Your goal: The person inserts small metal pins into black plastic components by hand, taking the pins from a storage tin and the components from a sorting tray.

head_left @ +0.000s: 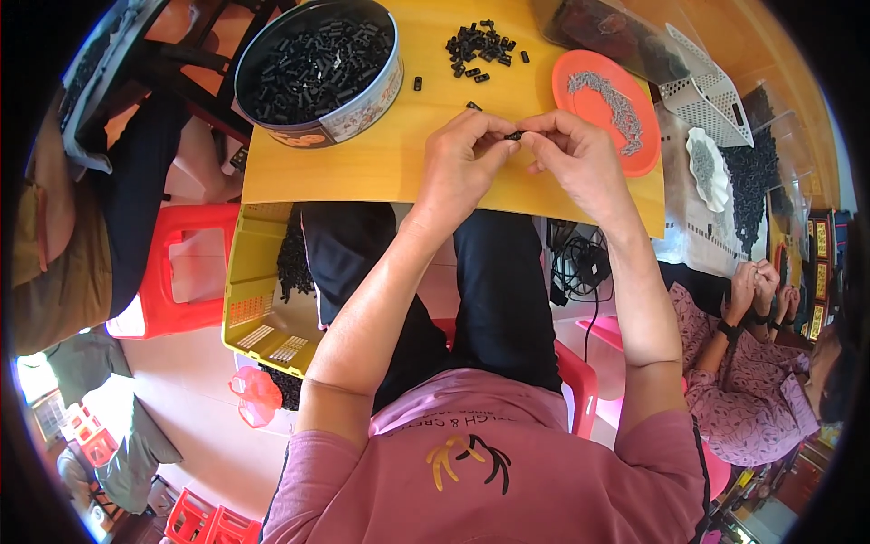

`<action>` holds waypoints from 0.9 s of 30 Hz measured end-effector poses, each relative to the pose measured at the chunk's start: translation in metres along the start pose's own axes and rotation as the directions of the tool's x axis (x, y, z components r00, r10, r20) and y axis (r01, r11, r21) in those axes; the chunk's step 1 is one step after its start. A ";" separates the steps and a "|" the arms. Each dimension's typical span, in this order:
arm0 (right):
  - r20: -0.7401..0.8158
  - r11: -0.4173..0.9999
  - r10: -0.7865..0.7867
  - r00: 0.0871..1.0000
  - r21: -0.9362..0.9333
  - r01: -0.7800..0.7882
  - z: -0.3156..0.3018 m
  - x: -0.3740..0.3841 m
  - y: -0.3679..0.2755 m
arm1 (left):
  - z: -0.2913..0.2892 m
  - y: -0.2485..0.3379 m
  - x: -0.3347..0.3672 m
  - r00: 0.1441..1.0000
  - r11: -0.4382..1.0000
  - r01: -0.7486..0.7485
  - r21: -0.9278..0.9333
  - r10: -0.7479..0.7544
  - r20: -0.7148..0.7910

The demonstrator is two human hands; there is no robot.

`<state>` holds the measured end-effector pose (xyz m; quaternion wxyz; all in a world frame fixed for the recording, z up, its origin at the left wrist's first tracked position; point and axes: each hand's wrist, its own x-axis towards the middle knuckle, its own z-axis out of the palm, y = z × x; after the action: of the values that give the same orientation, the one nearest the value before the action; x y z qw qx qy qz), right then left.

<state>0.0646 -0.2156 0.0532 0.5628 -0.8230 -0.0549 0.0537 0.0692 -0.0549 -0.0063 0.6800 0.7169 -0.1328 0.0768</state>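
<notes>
Over the table's near edge, my left hand [460,165] and my right hand [577,161] meet fingertip to fingertip. Between them is a small black plastic part [514,136], pinched from both sides. Whether a screw or pin is also in the fingers is too small to tell. Beyond my hands lies a loose pile of similar black parts [478,45], with a few strays nearer. A red-orange plate [651,145] right of my right hand carries a curved heap of small silver metal pieces [616,104].
A big round tin [362,127] full of black parts stands at the table's left. A yellow crate [237,281] sits below left, beside a red stool [168,263]. Rightward are a white perforated basket [716,100], a scalloped dish [705,168] and a co-worker's hands [754,286].
</notes>
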 end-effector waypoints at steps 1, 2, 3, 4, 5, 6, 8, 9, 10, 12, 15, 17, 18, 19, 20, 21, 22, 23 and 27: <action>0.023 0.999 -0.033 0.999 0.029 0.032 -0.001 0.000 0.003 | 0.000 -0.001 0.000 1.000 0.999 0.016 -0.047 -0.016 0.006; 0.046 0.996 -0.066 0.997 0.059 0.063 -0.002 -0.001 0.004 | 0.000 -0.001 0.000 0.999 0.995 0.032 -0.093 -0.031 0.012; 0.049 0.996 -0.068 0.996 0.059 0.065 -0.002 -0.002 0.003 | -0.001 -0.002 0.000 0.999 0.995 0.032 -0.093 -0.031 0.009; 0.041 0.993 -0.050 0.998 0.106 0.046 -0.003 -0.005 0.001 | -0.001 -0.004 0.000 0.998 0.989 0.058 -0.138 -0.055 0.023; 0.034 0.988 -0.032 0.999 0.154 0.027 -0.004 -0.007 0.000 | 0.000 -0.005 0.001 0.996 0.979 0.085 -0.184 -0.079 0.038; 0.035 0.988 -0.032 0.999 0.150 0.026 -0.004 -0.010 0.000 | 0.000 -0.006 0.001 0.996 0.979 0.084 -0.187 -0.078 0.037; 0.003 0.955 0.068 0.998 0.290 -0.066 -0.003 -0.012 0.000 | -0.002 -0.007 0.002 0.999 0.976 0.019 -0.218 -0.013 0.031; 0.006 0.955 0.067 0.998 0.289 -0.066 -0.003 -0.012 0.000 | -0.003 -0.007 0.002 1.000 0.976 0.019 -0.217 -0.013 0.028; 0.037 0.931 0.124 0.992 0.342 -0.129 -0.003 -0.012 0.001 | -0.003 -0.005 0.003 0.999 0.977 -0.030 -0.211 0.036 0.025; 0.070 0.900 0.178 0.981 0.391 -0.192 -0.004 -0.012 0.004 | -0.004 -0.001 0.002 0.996 0.975 -0.079 -0.206 0.085 0.021; 0.238 0.853 0.178 0.955 0.446 -0.270 -0.009 -0.010 0.008 | -0.007 0.007 0.002 0.995 0.982 -0.079 -0.175 0.089 0.049; 0.314 0.778 0.190 0.930 0.529 -0.338 -0.010 -0.007 0.009 | -0.009 0.007 0.002 0.992 0.980 -0.057 -0.192 0.076 0.097; 0.315 0.778 0.191 0.930 0.529 -0.339 -0.010 -0.007 0.009 | -0.010 0.008 0.002 0.992 0.980 -0.056 -0.193 0.076 0.096; 0.318 0.769 0.183 0.930 0.543 -0.337 -0.009 -0.006 0.009 | -0.011 0.009 0.002 0.991 0.980 -0.061 -0.188 0.082 0.105; 0.322 0.760 0.176 0.930 0.556 -0.336 -0.009 -0.005 0.009 | -0.011 0.009 0.002 0.989 0.981 -0.067 -0.183 0.089 0.114; 0.322 0.760 0.178 0.930 0.556 -0.338 -0.012 -0.004 0.013 | -0.011 0.009 0.002 0.990 0.981 -0.065 -0.184 0.087 0.114; 0.371 0.751 0.155 0.916 0.558 -0.353 -0.017 -0.002 0.018 | -0.011 0.008 0.002 0.985 0.979 -0.090 -0.182 0.115 0.127; 0.418 0.743 0.130 0.899 0.559 -0.368 -0.021 0.000 0.022 | -0.011 0.008 0.001 0.980 0.977 -0.116 -0.181 0.142 0.140; 0.455 0.714 0.099 0.885 0.587 -0.382 -0.027 0.002 0.032 | -0.009 0.009 0.001 0.976 0.976 -0.093 -0.196 0.128 0.178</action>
<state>0.0719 -0.2520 0.0330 0.7821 -0.5411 -0.0337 0.3071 0.0679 -0.0460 0.0033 0.7230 0.6457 -0.2435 0.0332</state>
